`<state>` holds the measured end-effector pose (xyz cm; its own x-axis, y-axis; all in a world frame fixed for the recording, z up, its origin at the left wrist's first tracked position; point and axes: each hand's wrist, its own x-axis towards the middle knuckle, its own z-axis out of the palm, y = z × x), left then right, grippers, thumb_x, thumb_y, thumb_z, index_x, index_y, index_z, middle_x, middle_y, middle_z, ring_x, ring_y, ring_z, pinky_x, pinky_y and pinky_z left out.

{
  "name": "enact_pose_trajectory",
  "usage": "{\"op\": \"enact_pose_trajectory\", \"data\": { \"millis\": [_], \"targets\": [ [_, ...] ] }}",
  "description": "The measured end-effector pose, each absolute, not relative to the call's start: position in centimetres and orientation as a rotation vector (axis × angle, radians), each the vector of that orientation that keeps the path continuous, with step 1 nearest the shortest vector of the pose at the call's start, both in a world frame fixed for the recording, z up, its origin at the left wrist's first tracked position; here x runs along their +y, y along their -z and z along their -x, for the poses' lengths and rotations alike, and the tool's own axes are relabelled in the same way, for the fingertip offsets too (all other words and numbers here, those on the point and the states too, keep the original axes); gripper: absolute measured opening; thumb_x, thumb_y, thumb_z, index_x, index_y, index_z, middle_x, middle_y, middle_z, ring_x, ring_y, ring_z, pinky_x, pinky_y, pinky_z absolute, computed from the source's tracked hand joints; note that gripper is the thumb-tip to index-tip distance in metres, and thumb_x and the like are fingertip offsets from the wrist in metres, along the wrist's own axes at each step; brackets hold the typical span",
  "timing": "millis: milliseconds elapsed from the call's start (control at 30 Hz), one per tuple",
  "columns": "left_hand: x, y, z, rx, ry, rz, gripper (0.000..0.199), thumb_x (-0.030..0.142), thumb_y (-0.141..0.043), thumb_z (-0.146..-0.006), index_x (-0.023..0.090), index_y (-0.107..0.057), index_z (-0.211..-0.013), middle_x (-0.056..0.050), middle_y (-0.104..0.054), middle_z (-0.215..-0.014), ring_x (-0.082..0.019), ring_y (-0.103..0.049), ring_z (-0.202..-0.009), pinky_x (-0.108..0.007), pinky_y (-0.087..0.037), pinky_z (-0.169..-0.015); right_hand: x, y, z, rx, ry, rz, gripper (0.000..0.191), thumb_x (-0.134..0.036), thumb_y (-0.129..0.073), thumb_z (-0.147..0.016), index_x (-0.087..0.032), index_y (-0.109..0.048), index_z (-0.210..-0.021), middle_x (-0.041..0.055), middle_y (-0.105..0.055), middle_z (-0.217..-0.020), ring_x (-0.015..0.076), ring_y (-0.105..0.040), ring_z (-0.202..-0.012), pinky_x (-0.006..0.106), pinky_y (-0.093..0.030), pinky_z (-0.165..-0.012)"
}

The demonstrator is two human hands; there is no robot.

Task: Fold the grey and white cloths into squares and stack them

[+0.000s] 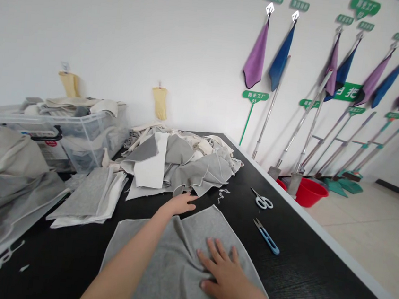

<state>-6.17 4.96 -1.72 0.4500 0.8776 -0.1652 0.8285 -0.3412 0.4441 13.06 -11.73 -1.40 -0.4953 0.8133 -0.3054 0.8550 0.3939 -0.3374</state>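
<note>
A grey cloth [169, 265] with pale stitched edges lies spread on the black table in front of me, with some wrinkles in its middle. My right hand [224, 275] rests flat on its right half, fingers spread. Beyond the cloth's far edge, my left hand [181, 203] reaches out with fingers stretched, close to the front of a heap of grey and white cloths [215, 165]; whether its fingertips touch the heap I cannot tell. Right of the spread cloth lie small scissors [262, 201] and blue thread snips [267, 236].
Folded cloths [83, 197] and a larger grey pile [10, 182] lie at left, before a clear plastic bin [90, 131] full of cloths. Thread scraps [222, 195] dot the black table [314, 276]. Past its right edge stand brooms and a red basin [311, 192]; purple and blue cloths hang above.
</note>
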Motion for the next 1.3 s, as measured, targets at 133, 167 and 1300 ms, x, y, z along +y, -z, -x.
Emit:
{"op": "enact_pose_trajectory", "data": {
  "millis": [133,167,1300],
  "targets": [
    [0.1,2.7,8.0,1.429,-0.278,-2.259,0.053,0.046,-0.042,-0.068,0.025,-0.041,-0.117,-0.002,-0.043,-0.120,-0.018,-0.038,-0.109,-0.026,-0.027,-0.090,-9.8,2.1,-13.4,2.732,0.683,-1.293,0.041,-0.037,-0.033,-0.079,-0.042,-0.027,-0.119,-0.0024,-0.014,-0.134,0.0251,-0.006,-0.122,0.059,0.005,-0.088],
    [-0.6,2.9,8.3,1.489,-0.326,-2.219,0.055,0.047,-0.043,-0.068,0.024,-0.039,-0.118,-0.003,-0.048,-0.115,-0.019,-0.042,-0.104,-0.027,-0.031,-0.086,-9.2,2.1,-13.4,2.761,0.669,-1.237,0.040,-0.035,-0.034,-0.079,-0.041,-0.030,-0.118,-0.0024,-0.017,-0.134,0.0241,-0.009,-0.122,0.058,0.004,-0.088],
    [2.9,-6.0,2.8,1.307,-1.031,-1.949,0.019,0.021,-0.045,-0.066,0.016,-0.058,-0.080,0.000,-0.060,-0.078,-0.012,-0.053,-0.075,-0.020,-0.039,-0.068,-8.7,2.8,-20.1,2.268,0.332,-2.427,0.026,-0.038,-0.046,-0.067,-0.023,-0.057,-0.085,0.0031,-0.055,-0.088,0.0213,-0.048,-0.086,0.030,-0.035,-0.065]
  ]
}}
